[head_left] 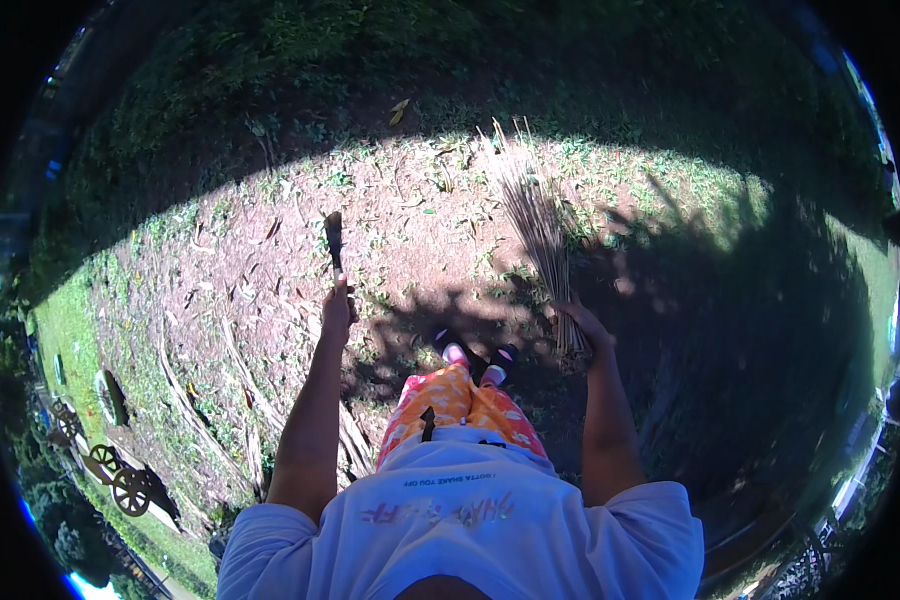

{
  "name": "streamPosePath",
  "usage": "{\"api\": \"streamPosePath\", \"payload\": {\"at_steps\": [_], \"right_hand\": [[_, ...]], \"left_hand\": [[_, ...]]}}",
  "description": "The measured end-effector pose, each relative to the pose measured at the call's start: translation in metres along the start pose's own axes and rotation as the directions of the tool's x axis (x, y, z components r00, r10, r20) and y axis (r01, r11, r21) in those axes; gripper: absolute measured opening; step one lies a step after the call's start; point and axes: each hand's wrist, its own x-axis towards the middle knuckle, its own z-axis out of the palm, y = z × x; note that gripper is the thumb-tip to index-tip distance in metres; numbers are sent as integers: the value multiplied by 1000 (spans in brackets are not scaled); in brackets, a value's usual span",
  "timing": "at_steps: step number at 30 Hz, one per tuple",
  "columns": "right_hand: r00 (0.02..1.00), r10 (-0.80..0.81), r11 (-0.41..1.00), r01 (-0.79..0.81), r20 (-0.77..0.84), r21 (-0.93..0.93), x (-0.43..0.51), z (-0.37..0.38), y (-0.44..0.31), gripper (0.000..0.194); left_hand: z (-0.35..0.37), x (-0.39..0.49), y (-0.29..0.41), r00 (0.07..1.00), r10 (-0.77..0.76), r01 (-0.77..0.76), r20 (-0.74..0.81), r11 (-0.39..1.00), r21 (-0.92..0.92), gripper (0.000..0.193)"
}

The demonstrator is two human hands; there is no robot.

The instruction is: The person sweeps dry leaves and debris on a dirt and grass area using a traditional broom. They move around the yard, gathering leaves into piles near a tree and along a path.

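My left hand [339, 306] is closed around the light-coloured handle of a tool with a dark, flat end [334, 232], which points away from me; its exact kind I cannot tell. In my right hand [586, 324] is a broom of thin, stiff sticks [534, 214], gripped near its bound lower end. The sticks fan out away from me, over the sunlit ground. My two hands are well apart, one on each side of my body, and the broom and the tool do not touch.
Bare soil [435, 247] with grass tufts and scattered dry leaves lies before my feet. Exposed tree roots [195, 412] run along the ground at left. Farther left are a tyre-like ring [109, 397] and spoked wheels [130, 491]. Deep shade covers the right.
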Motion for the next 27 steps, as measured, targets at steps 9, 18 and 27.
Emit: {"api": "streamPosePath", "payload": {"at_steps": [9, 18, 27], "right_hand": [[924, 304, 951, -281, 232, -127, 124, 133, 14, 25], [996, 83, 989, -79, 23, -126, 55, 33, -57, 24], [945, 325, 924, -324, -32, -202, 147, -12, -114, 24]], "left_hand": [[-22, 31, 15, 998, -42, 42, -49, 999, -17, 45], [-10, 52, 40, 1000, -4, 4, -3, 999, -53, 53], [49, 52, 52, 997, -37, 24, -62, 980, -200, 41]]}}
